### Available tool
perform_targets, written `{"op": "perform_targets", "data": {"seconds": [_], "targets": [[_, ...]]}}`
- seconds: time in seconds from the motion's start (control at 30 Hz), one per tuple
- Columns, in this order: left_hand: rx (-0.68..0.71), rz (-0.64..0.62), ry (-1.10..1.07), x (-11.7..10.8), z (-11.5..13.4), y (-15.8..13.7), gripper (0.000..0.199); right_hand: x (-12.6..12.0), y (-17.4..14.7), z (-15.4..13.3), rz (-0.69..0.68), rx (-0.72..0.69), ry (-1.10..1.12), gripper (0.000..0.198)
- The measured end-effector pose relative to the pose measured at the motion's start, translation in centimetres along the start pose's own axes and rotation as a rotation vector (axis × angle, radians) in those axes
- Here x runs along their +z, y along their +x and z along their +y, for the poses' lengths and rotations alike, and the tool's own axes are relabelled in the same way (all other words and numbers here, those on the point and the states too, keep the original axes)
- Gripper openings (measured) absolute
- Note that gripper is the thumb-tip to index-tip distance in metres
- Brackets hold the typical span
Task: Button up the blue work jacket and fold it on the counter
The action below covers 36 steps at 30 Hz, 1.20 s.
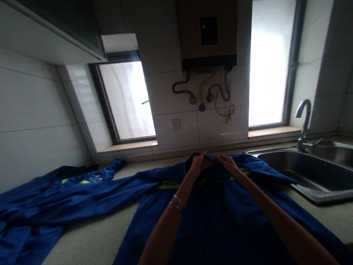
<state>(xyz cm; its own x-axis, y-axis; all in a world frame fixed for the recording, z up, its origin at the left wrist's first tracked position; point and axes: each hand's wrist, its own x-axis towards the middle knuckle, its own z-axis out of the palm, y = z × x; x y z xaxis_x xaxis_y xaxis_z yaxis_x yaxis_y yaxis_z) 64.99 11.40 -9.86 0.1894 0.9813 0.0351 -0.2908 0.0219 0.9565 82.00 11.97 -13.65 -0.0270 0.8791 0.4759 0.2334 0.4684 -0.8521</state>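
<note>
A blue work jacket with yellow-green reflective stripes lies spread on the countertop in front of me. My left hand and my right hand both grip its collar at the far end, close together, fingers curled over the fabric. A silver bracelet sits on my left wrist. One sleeve stretches left across the counter.
A second blue garment lies bunched at the left. A steel sink with a faucet is at the right. On the tiled wall ahead hang a water heater with hoses and a socket, between two windows.
</note>
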Motion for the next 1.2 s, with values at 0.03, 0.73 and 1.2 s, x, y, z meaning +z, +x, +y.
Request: {"op": "perform_targets", "data": {"seconds": [0.03,0.73,1.2], "targets": [[0.010,0.063,0.041,-0.1,0.1,0.1,0.020,0.0,-0.1,-0.1,-0.016,0.016,-0.003,0.048],[0.126,0.354,0.164,-0.8,-0.9,1.4,0.027,-2.3,-1.3,-0.4,-0.371,0.327,0.287,0.037],[0.437,-0.286,0.843,0.2,-1.8,-0.1,0.022,-1.7,-0.5,-0.7,-0.081,0.239,0.590,0.036]]}}
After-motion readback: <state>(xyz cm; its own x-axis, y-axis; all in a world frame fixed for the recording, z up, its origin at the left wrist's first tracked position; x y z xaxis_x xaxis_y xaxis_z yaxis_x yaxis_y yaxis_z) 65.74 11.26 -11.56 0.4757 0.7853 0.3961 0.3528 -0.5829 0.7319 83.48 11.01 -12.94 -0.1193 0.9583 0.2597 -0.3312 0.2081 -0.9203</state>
